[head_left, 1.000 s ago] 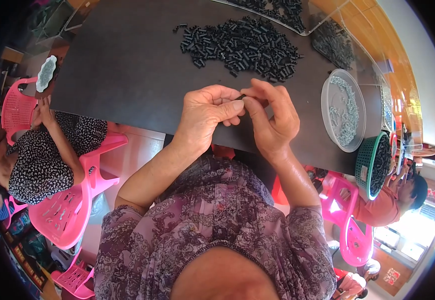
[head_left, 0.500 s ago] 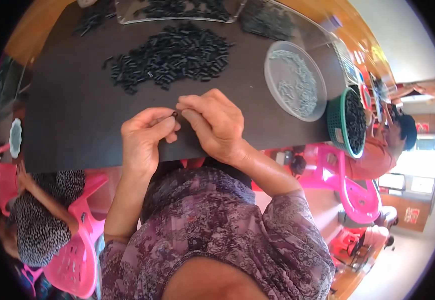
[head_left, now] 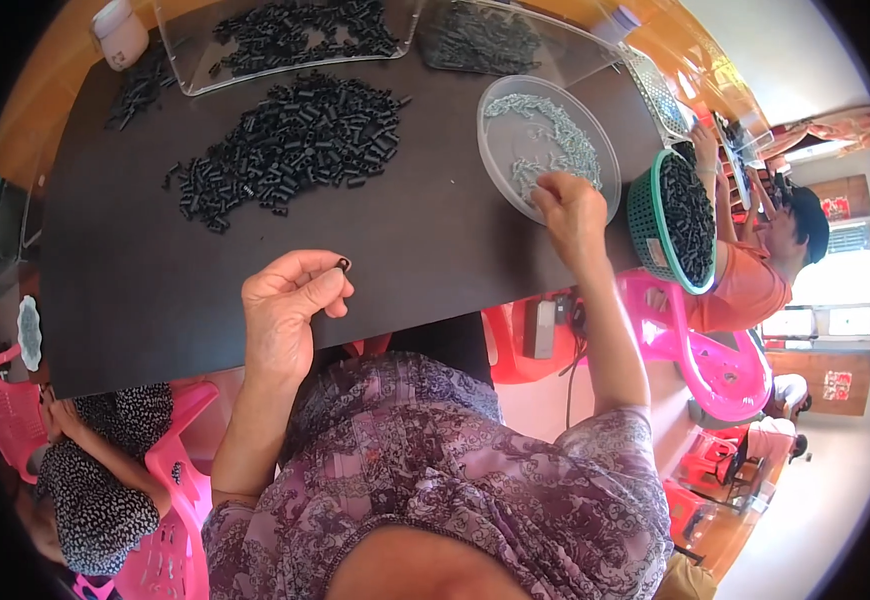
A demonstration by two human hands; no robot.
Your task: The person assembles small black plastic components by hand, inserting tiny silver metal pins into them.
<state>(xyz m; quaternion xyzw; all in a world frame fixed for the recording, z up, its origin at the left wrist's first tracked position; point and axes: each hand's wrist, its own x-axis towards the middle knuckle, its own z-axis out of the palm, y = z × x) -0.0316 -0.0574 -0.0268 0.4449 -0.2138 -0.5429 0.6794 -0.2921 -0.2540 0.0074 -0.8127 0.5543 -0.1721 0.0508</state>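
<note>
Black piece [head_left: 344, 264] sits in left hand [head_left: 287, 308]; green basket [head_left: 641, 212] bears unreadable label [head_left: 656, 252].

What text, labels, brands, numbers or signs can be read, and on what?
None readable.
Pale label on the green basket: too small and blurred.
Two red-and-white wall signs at right: too small.
White jar at upper left: any print too blurred.
Clear round bowl: no text visible.
</note>
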